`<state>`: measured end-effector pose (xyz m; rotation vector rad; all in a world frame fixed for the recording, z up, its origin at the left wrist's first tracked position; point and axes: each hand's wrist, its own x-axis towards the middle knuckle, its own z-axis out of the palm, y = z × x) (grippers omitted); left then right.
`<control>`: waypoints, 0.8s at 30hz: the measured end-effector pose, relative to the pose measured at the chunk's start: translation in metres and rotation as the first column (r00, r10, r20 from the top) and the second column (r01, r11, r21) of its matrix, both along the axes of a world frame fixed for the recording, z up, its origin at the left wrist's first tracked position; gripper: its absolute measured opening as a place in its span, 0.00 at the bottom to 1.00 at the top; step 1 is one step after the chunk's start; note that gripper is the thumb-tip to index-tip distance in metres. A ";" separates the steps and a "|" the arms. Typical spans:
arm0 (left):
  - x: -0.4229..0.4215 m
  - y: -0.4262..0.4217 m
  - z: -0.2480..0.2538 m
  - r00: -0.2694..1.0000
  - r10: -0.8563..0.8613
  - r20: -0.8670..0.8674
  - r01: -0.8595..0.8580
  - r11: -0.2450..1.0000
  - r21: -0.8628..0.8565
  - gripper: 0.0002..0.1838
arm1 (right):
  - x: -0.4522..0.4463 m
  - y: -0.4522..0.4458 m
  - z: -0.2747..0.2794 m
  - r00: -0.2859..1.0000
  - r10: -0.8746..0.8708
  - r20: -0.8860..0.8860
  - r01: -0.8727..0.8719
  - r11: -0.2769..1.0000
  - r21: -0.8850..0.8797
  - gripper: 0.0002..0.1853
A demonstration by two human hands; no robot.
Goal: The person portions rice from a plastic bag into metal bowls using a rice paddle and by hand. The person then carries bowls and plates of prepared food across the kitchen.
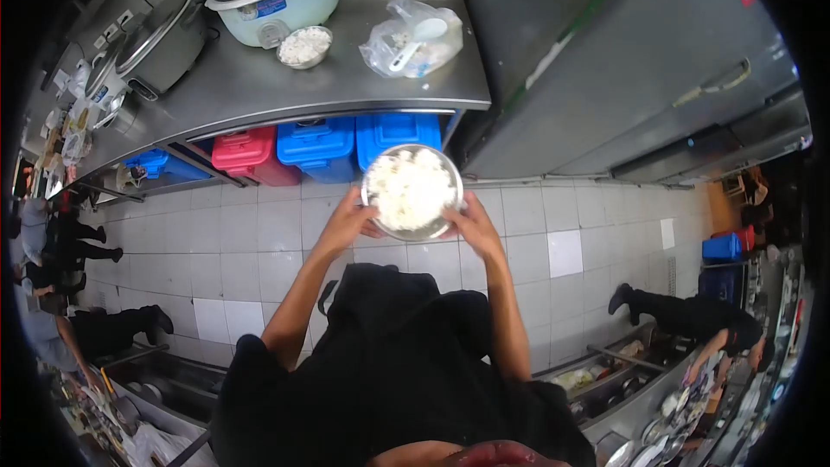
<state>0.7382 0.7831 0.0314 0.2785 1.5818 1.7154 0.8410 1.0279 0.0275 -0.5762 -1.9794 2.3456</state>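
A round metal bowl [411, 192] full of white rice-like food is held out over the floor, level with the blue bins. My left hand [350, 218] grips its left rim, and my right hand [469, 221] grips the right rim, thumbs toward the food. Beyond it on the steel counter, a smaller bowl of white food [304, 47] stands before a large pale rice cooker [275, 2]. To the right of that lies a clear plastic bag [443, 50] with white contents and a white scoop [418, 43] on top.
The steel counter [346, 95] runs across the top left, with dark cookers [156, 41] on it. Under it stand a red bin [256, 156] and blue bins [316, 151]. A tall grey cabinet [622, 78] is at right. People [692, 316] work at both sides.
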 end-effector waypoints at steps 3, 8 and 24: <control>-0.049 -0.015 -0.014 0.920 0.387 0.051 -0.385 0.921 -0.058 0.14 | -0.107 0.035 -0.013 0.950 0.237 -0.205 -0.193 0.958 0.210 0.17; -0.155 0.001 -0.058 0.783 0.622 -0.017 -0.622 0.782 -0.028 0.10 | -0.286 0.081 0.018 0.993 0.117 0.007 -0.106 0.866 0.488 0.24; -0.342 0.102 0.019 0.388 0.263 -0.884 -0.785 0.596 -0.167 0.13 | -0.568 0.184 -0.026 0.881 0.098 0.463 -0.460 -0.053 0.886 0.17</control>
